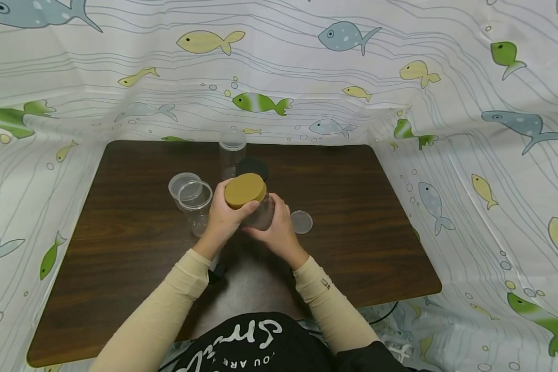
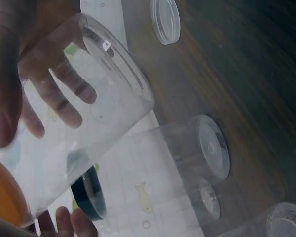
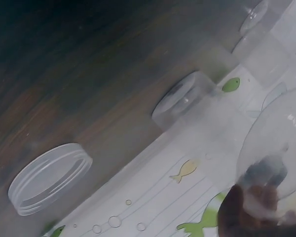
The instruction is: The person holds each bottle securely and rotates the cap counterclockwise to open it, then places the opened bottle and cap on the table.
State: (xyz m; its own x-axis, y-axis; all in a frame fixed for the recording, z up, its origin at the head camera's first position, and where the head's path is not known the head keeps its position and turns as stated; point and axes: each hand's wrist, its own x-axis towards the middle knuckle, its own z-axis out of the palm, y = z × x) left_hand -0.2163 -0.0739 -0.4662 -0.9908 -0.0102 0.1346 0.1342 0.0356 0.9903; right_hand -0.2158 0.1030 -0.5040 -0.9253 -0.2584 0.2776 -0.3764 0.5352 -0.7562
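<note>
Both hands hold a clear plastic jar [image 1: 262,216] with a yellow lid [image 1: 245,190] above the middle of the table. My left hand [image 1: 220,217] grips at the yellow lid, its thumb across the near side. Around the clear body curls my right hand [image 1: 281,231], whose fingers show through the wall in the left wrist view. The jar [image 2: 106,103] is tilted, and its orange-looking lid [image 2: 5,195] fills that view's lower left corner. The jar's base [image 3: 276,143] and some fingers [image 3: 251,210] appear at the right of the right wrist view.
Behind the hands stand a jar with a black lid [image 1: 252,168] and a tall clear jar [image 1: 232,152]. Left of the hands are an uncapped clear jar [image 1: 196,199] and another clear container [image 1: 179,182]. A clear round lid [image 1: 302,222] lies on the brown table [image 1: 353,248].
</note>
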